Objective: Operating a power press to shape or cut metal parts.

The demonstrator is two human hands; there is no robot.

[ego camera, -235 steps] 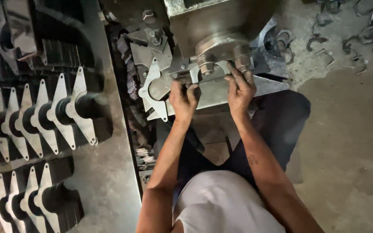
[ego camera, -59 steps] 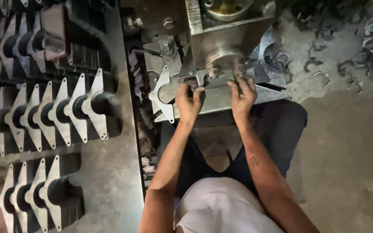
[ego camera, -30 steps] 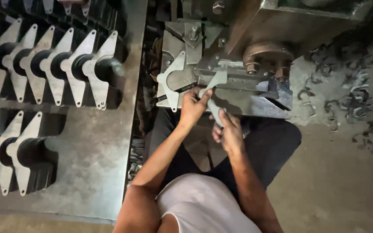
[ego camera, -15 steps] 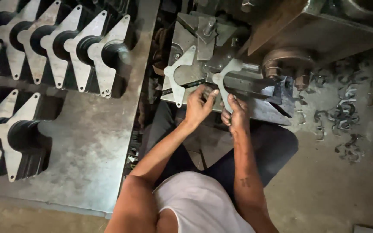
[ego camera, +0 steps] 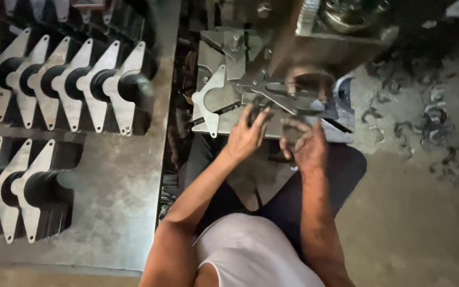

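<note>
Two hands: both mine, up at the press bed, set apart from each other and not joined on one piece.
Left hand [ego camera: 246, 135]: fingers curled onto the near edge of the flat steel blank [ego camera: 280, 101] lying under the ram; a light fingertip hold as far as I can judge, not a full clamp.
Right hand [ego camera: 305, 143]: open and loose, palm turned down, just short of the bed; it looks empty, though motion blur hides the fingertips.
Blank position: on the die plate [ego camera: 224, 114], partly beneath the round ram head [ego camera: 308, 85], with its pointed end toward me.
Cut plate beside it: one finished triangular plate with a round hole [ego camera: 212, 98] sits at the left end of the bed, close to my left fingers.
Pinch risk: my left fingertips lie close to the ram, so a stroke now could catch them.
Misfeed risk: if the blank sits crooked, I judge the punch would land off-centre and spoil it.
Cut risk: sharp sheared edges on the blank, and curled offcuts [ego camera: 431, 125] strewn on the floor to my right.
Stack risk: rows of finished plates [ego camera: 75, 85] stand on edge on the table [ego camera: 118, 186] to my left; a knock could topple them.
</note>
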